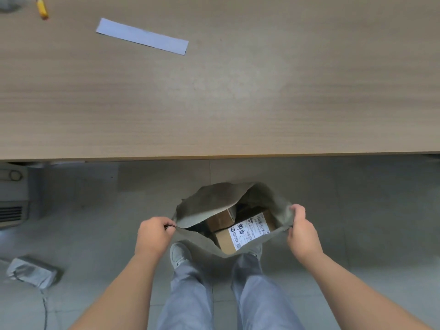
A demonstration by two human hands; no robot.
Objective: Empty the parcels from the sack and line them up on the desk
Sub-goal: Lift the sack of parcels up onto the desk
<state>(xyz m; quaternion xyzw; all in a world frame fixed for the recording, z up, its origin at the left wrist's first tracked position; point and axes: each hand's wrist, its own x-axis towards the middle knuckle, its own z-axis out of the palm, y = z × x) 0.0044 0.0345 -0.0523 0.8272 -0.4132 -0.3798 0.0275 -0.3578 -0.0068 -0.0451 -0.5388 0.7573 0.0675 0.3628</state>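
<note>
Head view
Sack (209, 206): standing on the floor (357, 198) just in front of the desk (214, 103) edge, its mouth being held open between the two hands.
Left hand (154, 234): closing its fingers on the left rim of the sack, pinching the fabric.
Right hand (302, 231): gripping the right rim of the sack, fingers curling over the edge.
Parcels: lying inside the sack, below and between the hands; a brown box with a white label (247, 232) is sitting nearer the right hand, a second brown box (220, 219) is resting just beside it toward the left.
Desk items: a pale paper strip (142, 35) and a yellow tool (41, 7) are lying at the far left, well apart from the sack.
Floor item: a grey wrapped bundle (31, 271) is lying at the left, well apart from the hands.
Feet: a grey shoe (179, 254) is showing just beside the sack's near edge.
</note>
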